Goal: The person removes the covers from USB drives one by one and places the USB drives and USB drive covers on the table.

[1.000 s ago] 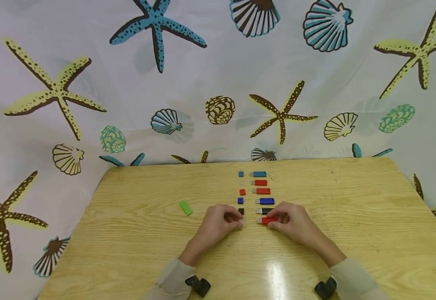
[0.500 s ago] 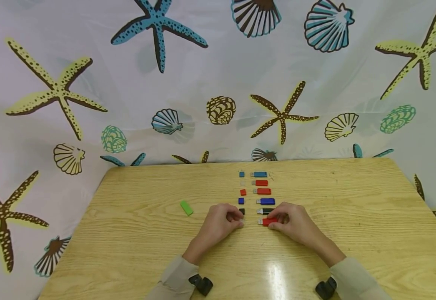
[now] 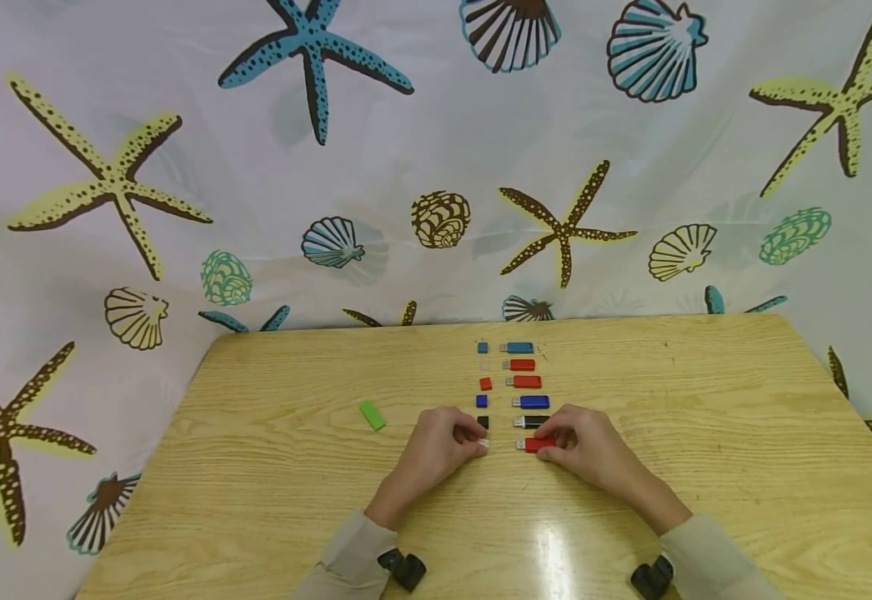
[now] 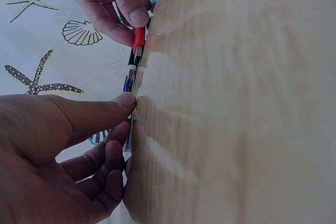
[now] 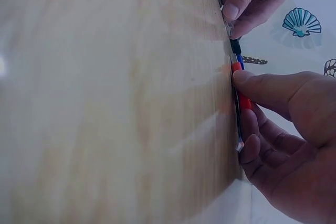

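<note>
My left hand (image 3: 439, 442) rests low over the table and pinches a small clear cap (image 3: 484, 443) between thumb and fingertips. To its right, my right hand (image 3: 586, 442) holds a red USB stick (image 3: 532, 445) by its body, the metal plug pointing left toward that cap. In the right wrist view the thumb and fingers sit on the red casing, low against the tabletop. Just beyond the hands lie a black cap (image 3: 483, 422) and a black USB stick (image 3: 529, 422), the stick partly hidden by my right fingers.
Farther back the two columns continue: a blue USB stick (image 3: 533, 402), two red ones and a light blue one (image 3: 519, 348), each with a cap to its left. A green stick-shaped piece (image 3: 372, 415) lies left of my left hand. A patterned curtain (image 3: 436, 167) hangs behind the table (image 3: 271, 500).
The red USB stick has slid slightly toward me and to the right in my right hand's grip. The clear cap now shows more plainly at the left fingertips.
</note>
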Action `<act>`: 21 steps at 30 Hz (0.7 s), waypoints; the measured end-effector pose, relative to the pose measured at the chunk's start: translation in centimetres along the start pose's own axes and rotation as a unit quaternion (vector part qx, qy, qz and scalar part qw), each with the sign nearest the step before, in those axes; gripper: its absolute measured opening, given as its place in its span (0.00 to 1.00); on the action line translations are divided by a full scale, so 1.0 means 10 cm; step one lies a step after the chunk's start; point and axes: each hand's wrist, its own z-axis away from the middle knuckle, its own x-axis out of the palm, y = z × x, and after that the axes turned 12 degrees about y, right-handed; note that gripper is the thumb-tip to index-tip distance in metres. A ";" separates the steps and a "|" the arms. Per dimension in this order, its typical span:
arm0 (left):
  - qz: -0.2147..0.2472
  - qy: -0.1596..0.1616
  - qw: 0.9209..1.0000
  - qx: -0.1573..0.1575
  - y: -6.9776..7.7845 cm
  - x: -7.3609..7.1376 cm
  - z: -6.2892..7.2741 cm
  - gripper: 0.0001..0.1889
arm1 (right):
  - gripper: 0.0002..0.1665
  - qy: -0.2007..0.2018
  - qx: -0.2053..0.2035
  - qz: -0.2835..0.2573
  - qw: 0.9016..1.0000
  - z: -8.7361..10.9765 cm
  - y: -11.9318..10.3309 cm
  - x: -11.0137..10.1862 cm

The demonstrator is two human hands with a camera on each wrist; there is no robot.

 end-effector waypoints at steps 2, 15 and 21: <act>-0.006 0.001 1.000 0.001 0.00 0.00 0.00 0.04 | 0.07 -0.002 -0.003 0.006 1.000 0.00 0.00 0.00; -0.001 0.001 1.000 0.000 -0.01 0.00 -0.01 0.06 | 0.08 0.001 0.004 0.005 1.000 0.01 -0.06 -0.02; 0.002 0.000 1.000 0.006 0.00 -0.04 0.02 0.06 | 0.07 0.013 0.007 -0.002 1.000 0.02 -0.09 -0.05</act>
